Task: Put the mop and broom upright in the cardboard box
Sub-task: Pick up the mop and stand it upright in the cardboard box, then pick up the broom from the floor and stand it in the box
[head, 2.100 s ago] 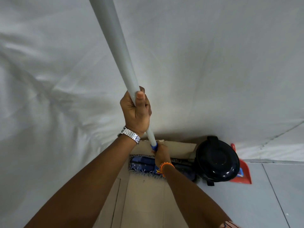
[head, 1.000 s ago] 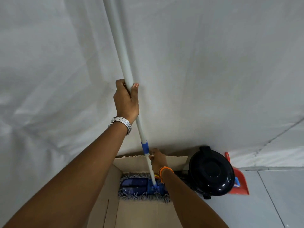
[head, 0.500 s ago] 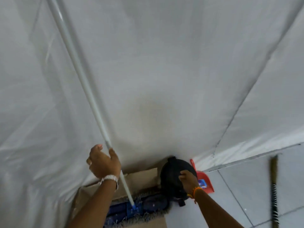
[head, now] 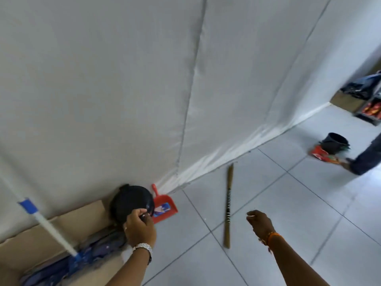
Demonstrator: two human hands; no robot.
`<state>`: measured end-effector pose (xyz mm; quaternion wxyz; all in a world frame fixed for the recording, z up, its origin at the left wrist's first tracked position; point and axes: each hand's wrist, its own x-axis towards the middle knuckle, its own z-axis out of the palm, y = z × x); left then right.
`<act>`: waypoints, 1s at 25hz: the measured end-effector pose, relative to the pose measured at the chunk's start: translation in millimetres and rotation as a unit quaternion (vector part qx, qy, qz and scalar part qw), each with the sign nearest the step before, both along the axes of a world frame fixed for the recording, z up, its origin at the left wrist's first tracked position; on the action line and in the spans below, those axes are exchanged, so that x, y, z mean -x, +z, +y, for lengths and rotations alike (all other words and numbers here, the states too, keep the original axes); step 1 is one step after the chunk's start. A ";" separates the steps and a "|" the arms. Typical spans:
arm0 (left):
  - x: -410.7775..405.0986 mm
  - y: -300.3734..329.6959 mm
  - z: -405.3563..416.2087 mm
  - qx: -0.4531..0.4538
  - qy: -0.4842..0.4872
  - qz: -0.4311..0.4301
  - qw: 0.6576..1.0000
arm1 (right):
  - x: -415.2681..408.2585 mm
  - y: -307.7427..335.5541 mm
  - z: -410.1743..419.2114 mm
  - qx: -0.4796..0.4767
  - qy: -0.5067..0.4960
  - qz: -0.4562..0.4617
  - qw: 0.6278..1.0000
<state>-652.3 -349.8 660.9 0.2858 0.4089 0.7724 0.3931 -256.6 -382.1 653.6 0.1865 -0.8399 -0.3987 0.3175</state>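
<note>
The blue flat mop (head: pixel 68 263) with its white pole stands in the brown cardboard box (head: pixel 31 240). The left hand (head: pixel 140 228) grips the round black bin (head: pixel 132 203); the right hand (head: pixel 260 222) hangs loosely curled, empty, near the wooden broom (head: pixel 228 205) lying on the white tiled floor (head: pixel 288 213).

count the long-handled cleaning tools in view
2: the mop stands in the cardboard box at left; the broom lies on the floor tiles. Others may sit outside the frame.

Left hand (head: pixel 140 229) at 7 o'clock: forearm extended, fingers curled, knuckles up, metal watch on wrist; whether it grips anything is unclear. Right hand (head: pixel 260 223) at 5 o'clock: forearm extended, fingers loosely bent, empty, orange band on wrist.
</note>
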 end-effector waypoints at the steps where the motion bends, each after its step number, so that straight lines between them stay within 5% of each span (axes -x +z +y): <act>1: -36.2 -7.4 -7.9 0.019 -0.018 -0.013 1.000 | -40.1 -12.0 -16.8 0.000 -0.026 0.016 1.000; 11: -312.2 -119.5 -52.9 0.319 -0.086 -0.137 0.934 | -320.9 -31.0 -71.6 0.043 -0.086 0.068 0.993; 19: -447.0 -164.8 82.4 0.311 -0.064 -0.137 0.938 | -378.3 -80.6 111.0 0.140 0.206 -0.018 0.968; 25: -517.1 -214.8 168.1 0.327 -0.068 0.004 0.943 | -414.0 -146.7 256.2 0.100 0.492 -0.202 0.841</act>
